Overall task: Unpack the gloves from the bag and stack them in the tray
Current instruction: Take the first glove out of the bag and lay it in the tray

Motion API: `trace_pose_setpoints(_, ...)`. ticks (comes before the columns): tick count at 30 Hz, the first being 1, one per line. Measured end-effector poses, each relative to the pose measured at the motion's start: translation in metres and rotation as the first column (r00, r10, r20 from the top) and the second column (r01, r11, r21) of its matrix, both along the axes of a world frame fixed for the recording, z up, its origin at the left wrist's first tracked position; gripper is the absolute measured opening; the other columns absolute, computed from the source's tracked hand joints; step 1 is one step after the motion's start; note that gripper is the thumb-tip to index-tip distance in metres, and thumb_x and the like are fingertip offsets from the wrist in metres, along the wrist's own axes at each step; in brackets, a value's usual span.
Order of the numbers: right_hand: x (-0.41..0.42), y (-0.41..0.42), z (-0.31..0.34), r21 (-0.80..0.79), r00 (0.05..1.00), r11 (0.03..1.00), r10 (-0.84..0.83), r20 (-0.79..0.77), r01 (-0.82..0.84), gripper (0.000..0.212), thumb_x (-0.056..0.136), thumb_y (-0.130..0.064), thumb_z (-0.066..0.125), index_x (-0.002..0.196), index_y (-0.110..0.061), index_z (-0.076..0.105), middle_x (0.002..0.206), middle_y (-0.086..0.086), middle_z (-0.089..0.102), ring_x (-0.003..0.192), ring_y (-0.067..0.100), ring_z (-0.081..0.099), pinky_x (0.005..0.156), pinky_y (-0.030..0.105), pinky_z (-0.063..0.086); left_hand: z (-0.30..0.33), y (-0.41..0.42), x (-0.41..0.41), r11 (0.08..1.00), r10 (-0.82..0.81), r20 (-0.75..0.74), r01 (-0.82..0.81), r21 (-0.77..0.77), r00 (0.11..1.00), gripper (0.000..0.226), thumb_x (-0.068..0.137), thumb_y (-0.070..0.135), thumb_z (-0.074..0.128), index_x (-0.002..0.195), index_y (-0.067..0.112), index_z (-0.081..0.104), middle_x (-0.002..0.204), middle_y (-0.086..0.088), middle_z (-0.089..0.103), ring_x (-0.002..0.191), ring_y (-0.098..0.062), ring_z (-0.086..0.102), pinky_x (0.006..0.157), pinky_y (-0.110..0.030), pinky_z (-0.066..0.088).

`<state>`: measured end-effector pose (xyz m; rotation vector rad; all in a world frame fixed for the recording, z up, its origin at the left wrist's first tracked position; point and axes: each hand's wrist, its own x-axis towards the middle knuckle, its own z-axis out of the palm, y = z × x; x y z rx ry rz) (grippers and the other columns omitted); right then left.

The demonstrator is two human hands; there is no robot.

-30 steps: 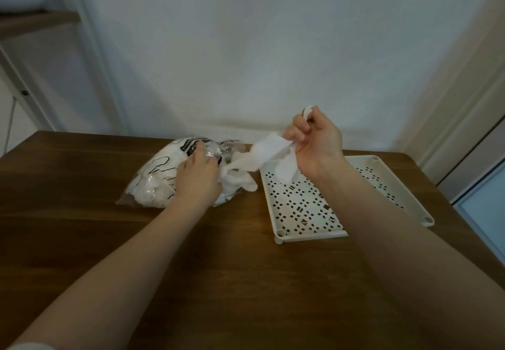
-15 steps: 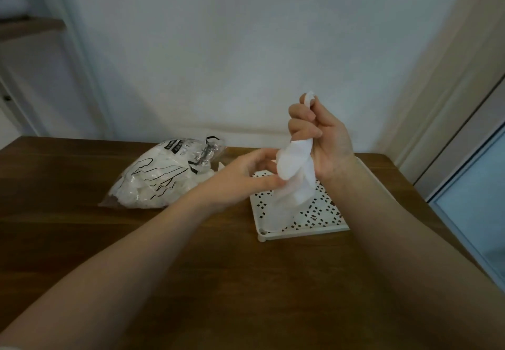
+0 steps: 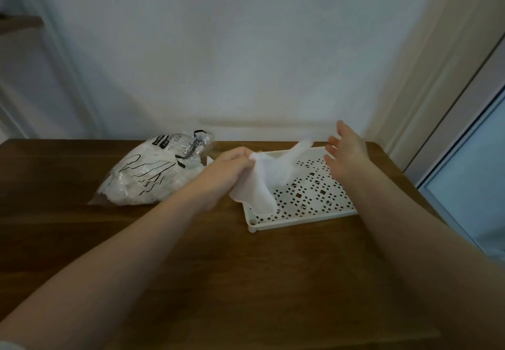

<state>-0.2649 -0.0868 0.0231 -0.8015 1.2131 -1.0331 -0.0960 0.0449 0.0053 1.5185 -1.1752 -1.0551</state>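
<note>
White glove (image 3: 263,183) dangles over the tray's (image 3: 306,219) near-left corner, pinched in the left hand's (image 3: 232,167) grip, right hand (image 3: 345,155) spread open and released just beyond it, bag (image 3: 153,176) lying left on the surface (image 3: 246,281).

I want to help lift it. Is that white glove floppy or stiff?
Probably floppy: the glove droops and folds where the left hand pinches it over the tray. Likely very light too, since a few fingers hold it up. It looks thin, so maybe tearable.
</note>
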Motion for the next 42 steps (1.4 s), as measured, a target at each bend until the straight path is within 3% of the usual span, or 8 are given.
trace_pose_setpoints(3, -0.003, 0.011, -0.004, -0.264, 0.957, 0.922, 0.257, -0.132, -0.284, 0.040, 0.092, -0.028, 0.058, 0.129, -0.018, 0.049, 0.121, 0.000, 0.057, 0.117, 0.018, 0.053, 0.107, 0.039, 0.037, 0.003, -0.004, -0.003, 1.000, -0.001, -0.062, 0.002, 0.024, 0.998, 0.019, 0.096, 0.016, 0.041, 0.083, 0.018, 0.055, 0.083, -0.001, 0.056, 0.074, -0.015, 0.054, 0.066, -0.027, 0.044)
trace_pose_setpoints(7, 0.002, 0.026, -0.002, -0.328, 0.547, 0.438, 0.680, -0.488, -0.837, 0.032, 0.090, -0.019, 0.056, 0.123, -0.019, 0.056, 0.119, -0.003, 0.064, 0.114, 0.011, 0.058, 0.102, 0.032, 0.042, 0.009, -0.008, -0.009, 0.988, -0.144, -0.154, 0.150, 0.028, 0.978, 0.007, 0.090, 0.014, 0.053, 0.085, 0.016, 0.058, 0.071, 0.008, 0.061, 0.062, -0.003, 0.058, 0.055, -0.017, 0.044)
trace_pose_setpoints(10, 0.007, 0.024, -0.002, -0.262, 0.394, 0.296, 0.738, -0.548, -0.919, 0.036, 0.089, -0.011, 0.059, 0.123, -0.017, 0.055, 0.111, 0.001, 0.065, 0.100, 0.013, 0.062, 0.091, 0.028, 0.049, 0.012, -0.011, -0.009, 0.971, -0.234, -0.062, 0.236, 0.024, 0.970, 0.014, 0.083, 0.005, 0.061, 0.096, 0.012, 0.062, 0.078, 0.004, 0.065, 0.067, -0.007, 0.061, 0.059, -0.018, 0.047)
trace_pose_setpoints(22, -0.070, -0.037, 0.031, -0.012, 0.232, 0.288, 0.742, -0.629, -0.957, 0.035, 0.068, -0.031, 0.073, 0.080, -0.002, 0.058, 0.080, 0.014, 0.062, 0.066, 0.019, 0.062, 0.052, 0.017, 0.050, 0.020, -0.047, -0.020, 0.900, -0.411, 0.094, 0.387, 0.202, 0.907, 0.020, 0.079, 0.008, 0.068, 0.096, 0.013, 0.061, 0.097, -0.002, 0.070, 0.090, -0.017, 0.067, 0.073, -0.024, 0.054)
trace_pose_setpoints(25, -0.063, -0.063, 0.000, 0.184, -0.001, 0.366, 0.446, -0.895, -0.912, 0.015, 0.082, -0.029, 0.069, 0.083, -0.016, 0.062, 0.083, 0.000, 0.061, 0.073, 0.014, 0.056, 0.060, 0.017, 0.042, -0.002, -0.060, -0.026, 0.876, -0.406, 0.258, 0.293, 0.382, 0.877, 0.019, 0.082, 0.017, 0.068, 0.098, 0.016, 0.058, 0.100, -0.005, 0.066, 0.087, -0.016, 0.064, 0.069, -0.021, 0.053)
trace_pose_setpoints(30, -0.047, -0.081, -0.050, 0.151, 0.006, 0.438, 0.336, -0.942, -0.886, 0.009, 0.087, -0.028, 0.063, 0.094, -0.022, 0.063, 0.080, -0.010, 0.054, 0.069, 0.005, 0.048, 0.065, 0.017, 0.037, -0.040, -0.075, -0.025, 0.888, -0.403, 0.653, 0.101, 0.449, 0.641, 0.020, 0.082, 0.032, 0.067, 0.091, 0.023, 0.052, 0.098, 0.002, 0.058, 0.083, -0.012, 0.053, 0.070, -0.025, 0.040)
trace_pose_setpoints(35, -0.041, -0.082, -0.057, 0.235, -0.090, 0.384, 0.359, -0.929, -0.893, 0.019, 0.094, -0.028, 0.050, 0.081, -0.016, 0.058, 0.075, -0.004, 0.055, 0.067, 0.011, 0.048, 0.074, 0.025, 0.036, -0.039, -0.079, -0.002, 0.857, -0.478, 0.723, 0.083, 0.509, 0.499, 0.063, 0.086, 0.031, 0.064, 0.140, 0.013, 0.037, 0.143, -0.004, 0.041, 0.128, -0.021, 0.040, 0.102, -0.032, 0.033)
trace_pose_setpoints(42, -0.028, -0.080, -0.046, 0.383, -0.166, 0.346, 0.518, -0.839, -0.856, 0.043, 0.095, -0.032, 0.052, 0.054, -0.020, 0.044, 0.054, -0.009, 0.041, 0.050, 0.010, 0.034, 0.061, 0.025, 0.032, -0.027, -0.085, 0.028, 0.780, -0.559, 0.608, 0.110, 0.615, 0.565, 0.034, 0.083, 0.022, 0.068, 0.112, 0.013, 0.054, 0.102, 0.002, 0.056, 0.087, -0.016, 0.061, 0.067, -0.020, 0.050)
